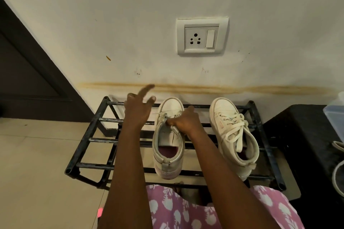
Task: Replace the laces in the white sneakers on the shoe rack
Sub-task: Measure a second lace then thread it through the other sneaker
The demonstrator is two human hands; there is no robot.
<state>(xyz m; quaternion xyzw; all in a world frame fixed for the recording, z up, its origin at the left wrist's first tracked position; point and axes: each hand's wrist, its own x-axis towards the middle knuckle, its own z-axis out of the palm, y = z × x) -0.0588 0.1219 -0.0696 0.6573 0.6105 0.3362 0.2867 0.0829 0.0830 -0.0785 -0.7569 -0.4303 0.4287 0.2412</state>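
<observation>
Currently on the black metal shoe rack (89, 139), against the stained cream wall: one pair of white sneakers, toes to the wall, heels toward the person.

Left sneaker (167, 154): off-white leather, scuffed, sole dirty at the heel, maroon insole showing. Mostly unlaced, tongue exposed, and a short run of lace (161, 115) remains across the eyelets nearest the toe.

Right sneaker (232, 135): same make, fully laced with a flat cream lace, loose ends trailing into the collar.

Right hand (184, 121): laid over the left sneaker's throat, thumb and fingers pinching its lace.

Left hand (137, 111): raised above the rack's back bars, fingers spread and straight, index toward the wall, blurred.

Also present: wall socket (202, 36), dark door (28, 80), pink floral garment (186, 210) at the frame's lower edge
</observation>
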